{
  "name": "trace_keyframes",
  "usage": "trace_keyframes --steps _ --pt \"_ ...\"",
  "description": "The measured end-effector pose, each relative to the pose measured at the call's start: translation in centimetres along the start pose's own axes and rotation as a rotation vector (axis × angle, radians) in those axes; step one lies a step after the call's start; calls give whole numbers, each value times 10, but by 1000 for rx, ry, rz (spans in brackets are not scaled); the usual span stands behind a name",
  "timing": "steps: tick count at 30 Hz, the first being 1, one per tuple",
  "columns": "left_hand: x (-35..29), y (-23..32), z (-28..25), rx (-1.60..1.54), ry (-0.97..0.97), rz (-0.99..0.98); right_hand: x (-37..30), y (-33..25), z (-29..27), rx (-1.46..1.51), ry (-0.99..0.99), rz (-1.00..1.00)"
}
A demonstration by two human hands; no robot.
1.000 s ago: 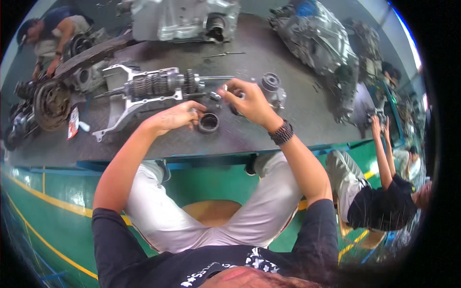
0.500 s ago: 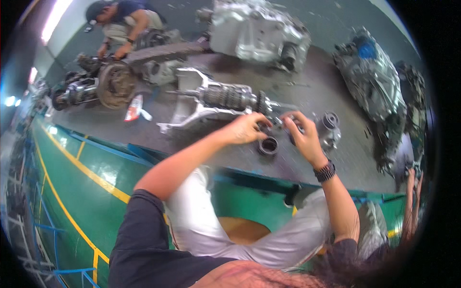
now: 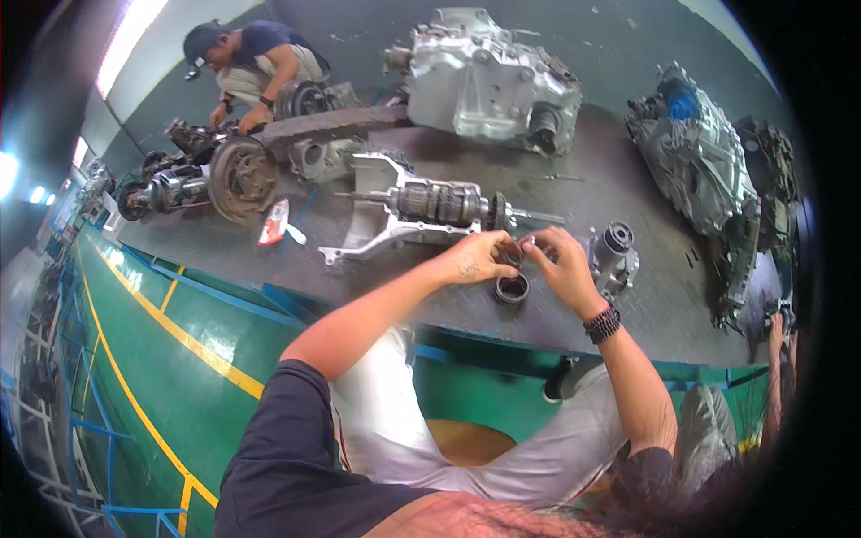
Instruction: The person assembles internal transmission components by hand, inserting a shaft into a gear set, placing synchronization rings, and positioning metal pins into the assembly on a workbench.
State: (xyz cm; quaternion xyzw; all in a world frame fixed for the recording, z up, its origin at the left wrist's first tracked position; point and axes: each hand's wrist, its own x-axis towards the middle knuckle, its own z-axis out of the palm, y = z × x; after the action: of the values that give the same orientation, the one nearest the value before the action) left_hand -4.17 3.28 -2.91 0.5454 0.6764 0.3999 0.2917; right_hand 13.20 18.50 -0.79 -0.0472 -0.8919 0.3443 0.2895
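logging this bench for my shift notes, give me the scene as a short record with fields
left hand: left hand, fingers around a small dark part, its kind unclear
right hand: right hand, fingertips close to that part; grip unclear
nearest on bench: open dark ring, just below the hands
beyond the hands: gear shaft lying in a silver casing half
right of hands: small silver housing
far side: large silver casing
others: co-worker at upper left
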Motion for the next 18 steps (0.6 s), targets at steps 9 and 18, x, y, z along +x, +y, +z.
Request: trace_keyframes --steps 9,18 --pt "-5 -1 -3 334 -63 103 18 20 0 -62 89 24" --pt "0 2 18 437 -105 113 6 32 0 -75 102 31"
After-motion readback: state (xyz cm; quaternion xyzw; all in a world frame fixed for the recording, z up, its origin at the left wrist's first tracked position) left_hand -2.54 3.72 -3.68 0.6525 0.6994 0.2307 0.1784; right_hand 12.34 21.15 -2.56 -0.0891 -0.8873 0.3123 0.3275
